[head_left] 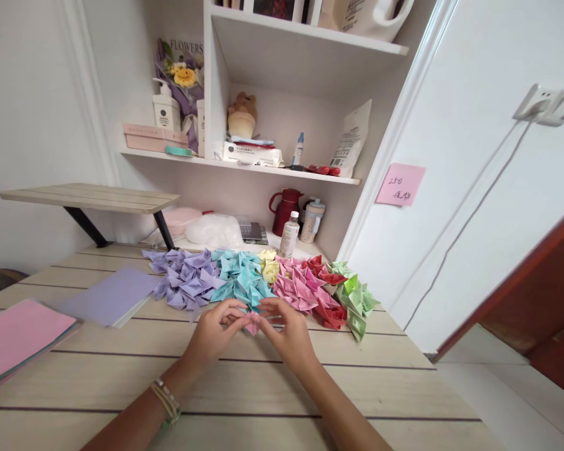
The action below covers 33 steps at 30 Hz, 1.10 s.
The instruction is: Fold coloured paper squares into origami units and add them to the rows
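Between my two hands, above the slatted table, is a small pink folded paper piece (252,327). My left hand (217,330) pinches its left side with thumb and fingers. On the right side my right hand (283,327) grips it the same way. Fingers cover much of the piece, so its full shape is hidden. Just beyond the fingertips lie heaps of folded paper: purple pieces (183,279), blue pieces (242,275), yellow pieces (269,266), pink pieces (298,285), red pieces (331,313) and green pieces (357,300).
Purple paper sheets (113,294) and a stack of pink sheets (23,338) lie at the left. A small raised stand (89,197) is behind them. A bottle (289,235), a red jug (286,212) and a cup (313,220) stand at the back, below a shelf (244,164).
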### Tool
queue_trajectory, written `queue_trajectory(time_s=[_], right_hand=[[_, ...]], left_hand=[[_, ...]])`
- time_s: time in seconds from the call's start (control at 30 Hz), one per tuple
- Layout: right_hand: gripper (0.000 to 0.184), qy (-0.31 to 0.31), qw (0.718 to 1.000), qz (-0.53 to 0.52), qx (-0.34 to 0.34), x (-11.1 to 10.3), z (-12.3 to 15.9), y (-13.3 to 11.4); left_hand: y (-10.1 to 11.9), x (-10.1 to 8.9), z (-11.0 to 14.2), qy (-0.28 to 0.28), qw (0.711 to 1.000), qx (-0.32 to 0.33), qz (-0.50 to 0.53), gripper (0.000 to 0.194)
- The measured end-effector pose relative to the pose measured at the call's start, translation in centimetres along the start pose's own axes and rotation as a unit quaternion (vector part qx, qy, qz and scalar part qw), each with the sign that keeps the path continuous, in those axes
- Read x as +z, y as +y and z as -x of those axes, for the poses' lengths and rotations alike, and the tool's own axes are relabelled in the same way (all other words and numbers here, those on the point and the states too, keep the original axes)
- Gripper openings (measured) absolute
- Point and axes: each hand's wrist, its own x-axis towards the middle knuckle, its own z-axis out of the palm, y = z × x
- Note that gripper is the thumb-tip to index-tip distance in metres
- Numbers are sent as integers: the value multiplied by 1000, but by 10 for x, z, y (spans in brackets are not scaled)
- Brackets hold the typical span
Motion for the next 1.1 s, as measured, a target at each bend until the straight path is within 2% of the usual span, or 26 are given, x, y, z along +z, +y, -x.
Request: queue_trajectory(time_s=[0.07, 0.13, 0.23, 0.3, 0.4, 0.5, 0.67, 0.73, 0.87, 0.93, 1.0, 1.1], right_hand=[[22, -6, 996, 74, -46, -1, 0, 2], [14, -16, 988, 133, -78, -3, 0, 4], [12, -29, 982, 173, -76, -5, 0, 2], [13, -50, 982, 172, -53, -6, 0, 0], [11, -77, 987, 138, -1, -5, 0, -2], [12, -92, 992, 55, 66, -1, 0, -2], [12, -96, 980, -104, 141, 6, 1, -2], [10, -84, 975, -133, 156, 4, 0, 1], [7, -96, 977, -109, 159, -3, -4, 5], [6, -127, 978, -87, 139, -5, -4, 5], [7, -147, 980, -77, 115, -5, -3, 3], [17, -129, 978, -117, 116, -1, -2, 0]], left_hand=[[2, -1, 0, -16, 999, 25, -41, 23], [5, -3, 0, -34, 992, 66, -99, 15], [10, -5, 1, -55, 979, 114, -162, 23], [13, -6, 1, -51, 977, 116, -169, 24], [12, -5, 0, -19, 987, 77, -137, 19], [7, -1, -1, 20, 999, 3, -30, 16], [-1, 5, -4, 68, 981, -99, 151, 23], [-2, 2, -6, 40, 974, -123, 186, 25], [-3, -7, -8, -102, 964, -143, 201, 53], [-4, -9, -8, -135, 962, -146, 189, 46], [-4, -8, -7, -125, 964, -152, 179, 31], [-5, -7, -7, -43, 969, -157, 184, 25]])
